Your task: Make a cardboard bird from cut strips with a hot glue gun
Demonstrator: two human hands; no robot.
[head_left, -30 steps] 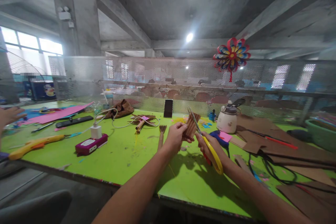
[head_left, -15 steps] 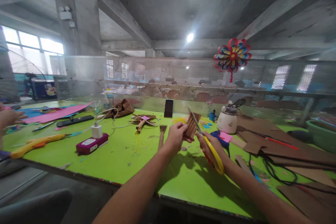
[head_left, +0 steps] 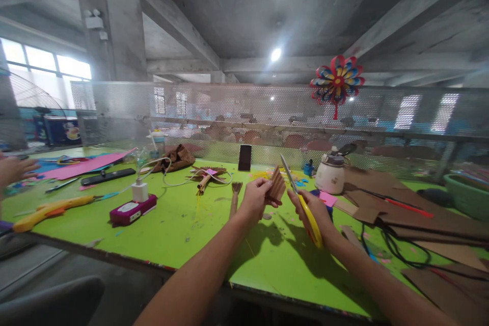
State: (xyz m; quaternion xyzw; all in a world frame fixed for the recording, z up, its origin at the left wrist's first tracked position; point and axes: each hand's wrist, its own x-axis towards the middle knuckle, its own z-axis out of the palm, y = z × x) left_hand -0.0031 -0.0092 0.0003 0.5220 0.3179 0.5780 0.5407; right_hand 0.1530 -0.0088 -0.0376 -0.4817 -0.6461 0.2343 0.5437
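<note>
Over the middle of the green table, my left hand (head_left: 255, 198) pinches a small piece of brown corrugated cardboard (head_left: 277, 186) with slanting ridges. My right hand (head_left: 311, 214) is closed round the yellow handles of a pair of scissors (head_left: 289, 175). The blades point up and away from me, just right of the cardboard and apart from it. Below and left of the cardboard, a brush (head_left: 236, 194) lies on the table with its bristles pointing away, its handle partly behind my left arm.
Left are a purple power strip (head_left: 133, 210) with a white plug, a yellow glue gun (head_left: 57, 211) and another person's hand (head_left: 17, 170). Behind stands a phone (head_left: 245, 158). A cream bottle (head_left: 330, 172), brown cardboard sheets (head_left: 382, 191) and black cords (head_left: 397, 249) occupy the right.
The scissors have moved off the cardboard to the right, leaving a gap between them. The cardboard has turned slightly in my left hand.
</note>
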